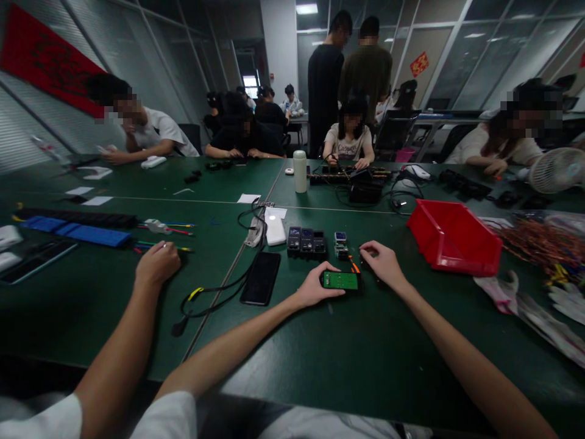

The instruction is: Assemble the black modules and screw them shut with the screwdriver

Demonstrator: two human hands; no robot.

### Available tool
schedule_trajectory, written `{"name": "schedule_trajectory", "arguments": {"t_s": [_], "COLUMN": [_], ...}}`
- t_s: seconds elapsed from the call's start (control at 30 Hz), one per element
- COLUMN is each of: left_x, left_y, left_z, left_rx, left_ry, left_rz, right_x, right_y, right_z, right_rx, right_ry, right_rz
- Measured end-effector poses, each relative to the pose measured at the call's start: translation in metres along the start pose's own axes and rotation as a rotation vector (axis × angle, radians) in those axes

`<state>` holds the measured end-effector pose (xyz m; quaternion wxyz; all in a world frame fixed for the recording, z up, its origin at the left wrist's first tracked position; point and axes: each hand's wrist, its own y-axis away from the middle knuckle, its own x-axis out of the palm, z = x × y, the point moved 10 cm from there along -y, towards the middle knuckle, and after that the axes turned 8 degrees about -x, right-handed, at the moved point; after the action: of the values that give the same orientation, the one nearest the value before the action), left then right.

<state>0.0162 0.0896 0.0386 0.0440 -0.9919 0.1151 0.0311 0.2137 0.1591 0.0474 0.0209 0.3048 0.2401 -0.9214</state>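
Note:
My left hand (316,285) grips a green circuit board (340,280) in a dark case, held level just above the green table. To its right, my right hand (381,261) has thumb and fingertips pinched together; anything between them is too small to make out. Between the hands, an orange-handled tool (354,264) lies partly behind the board. Past my left hand stand a row of black modules (306,242) and a small stack of circuit boards (340,245).
A co-worker's hand (159,262) rests on the table at left, near blue strips (75,231). A black phone (261,278), cable (228,285), and white power bank (275,228) lie left of my hands. A red bin (452,238), gloves (530,305) and wire bundles (532,241) are right.

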Motion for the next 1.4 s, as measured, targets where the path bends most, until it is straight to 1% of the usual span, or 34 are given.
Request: {"name": "schedule_trajectory", "arguments": {"t_s": [0.03, 0.07, 0.1, 0.17, 0.2, 0.23, 0.27, 0.3, 0.33, 0.37, 0.43, 0.47, 0.5, 0.53, 0.57, 0.6, 0.63, 0.7, 0.8, 0.87, 0.97, 1.07, 1.13, 1.2, 1.27, 1.3, 1.4], "left_x": [-0.021, -0.052, -0.092, -0.18, -0.215, -0.239, -0.247, -0.234, -0.205, -0.166, -0.08, -0.041, -0.011, 0.011, 0.024, 0.029, 0.03, 0.025, 0.022, 0.024, 0.026, 0.023, 0.02, 0.019, 0.019, 0.02, 0.022], "left_y": [0.005, 0.011, 0.019, 0.036, 0.042, 0.047, 0.049, 0.047, 0.042, 0.036, 0.021, 0.014, 0.008, 0.002, -0.002, -0.005, -0.007, -0.009, -0.013, -0.015, -0.017, -0.019, -0.019, -0.02, -0.02, -0.02, -0.019], "left_z": [-0.007, -0.015, -0.026, -0.055, -0.067, -0.075, -0.079, -0.079, -0.075, -0.066, -0.043, -0.032, -0.022, -0.015, -0.008, -0.002, 0.002, 0.01, 0.021, 0.026, 0.032, 0.033, 0.032, 0.03, 0.028, 0.025, 0.02], "left_rx": [0.004, 0.011, 0.027, 0.118, 0.16, 0.178, 0.19, 0.195, 0.182, 0.157, 0.091, 0.074, 0.063, 0.055, 0.046, 0.038, 0.03, 0.02, 0.004, 0.006, 0.012, 0.007, 0.004, -0.002, -0.001, 0.008, 0.047], "left_ry": [0.003, 0.009, 0.021, 0.051, 0.059, 0.066, 0.067, 0.049, 0.025, -0.003, -0.069, -0.084, -0.093, -0.102, -0.111, -0.119, -0.127, -0.142, -0.158, -0.179, -0.178, -0.14, -0.109, -0.066, -0.009, 0.023, 0.088], "left_rz": [-0.019, -0.045, -0.092, -0.203, -0.232, -0.257, -0.256, -0.197, -0.12, -0.054, 0.039, 0.075, 0.097, 0.114, 0.125, 0.137, 0.149, 0.172, 0.195, 0.195, 0.167, 0.149, 0.141, 0.142, 0.154, 0.162, 0.184], "right_x": [0.005, 0.01, 0.015, 0.024, 0.028, 0.031, 0.033, 0.035, 0.037, 0.038, 0.039, 0.038, 0.037, 0.036, 0.033, 0.03, 0.026, 0.016, -0.006, -0.025, -0.051, -0.072, -0.079, -0.076, -0.063, -0.053, -0.013], "right_y": [0.0, 0.0, 0.002, 0.005, 0.007, 0.009, 0.011, 0.013, 0.014, 0.015, 0.017, 0.017, 0.017, 0.017, 0.016, 0.015, 0.014, 0.011, 0.004, -0.002, -0.007, -0.009, -0.01, -0.009, -0.007, -0.005, 0.002], "right_z": [-0.002, -0.003, -0.005, -0.008, -0.009, -0.011, -0.013, -0.014, -0.016, -0.017, -0.019, -0.019, -0.019, -0.02, -0.02, -0.02, -0.02, -0.02, -0.018, -0.009, 0.009, 0.018, 0.019, 0.017, 0.016, 0.016, 0.021], "right_rx": [-0.019, -0.033, -0.045, -0.056, -0.056, -0.05, -0.036, -0.019, -0.002, 0.015, 0.042, 0.053, 0.066, 0.081, 0.098, 0.114, 0.131, 0.159, 0.195, 0.153, 0.045, 0.011, 0.025, 0.069, 0.119, 0.137, 0.149], "right_ry": [0.059, 0.119, 0.181, 0.298, 0.346, 0.378, 0.394, 0.397, 0.396, 0.394, 0.396, 0.401, 0.408, 0.418, 0.428, 0.438, 0.446, 0.444, 0.452, 0.432, 0.349, 0.252, 0.17, 0.043, -0.096, -0.155, -0.29], "right_rz": [0.055, 0.111, 0.159, 0.237, 0.264, 0.287, 0.308, 0.326, 0.338, 0.347, 0.355, 0.356, 0.355, 0.353, 0.349, 0.344, 0.341, 0.33, 0.247, 0.122, -0.041, -0.134, -0.143, -0.11, -0.045, -0.002, 0.171]}}
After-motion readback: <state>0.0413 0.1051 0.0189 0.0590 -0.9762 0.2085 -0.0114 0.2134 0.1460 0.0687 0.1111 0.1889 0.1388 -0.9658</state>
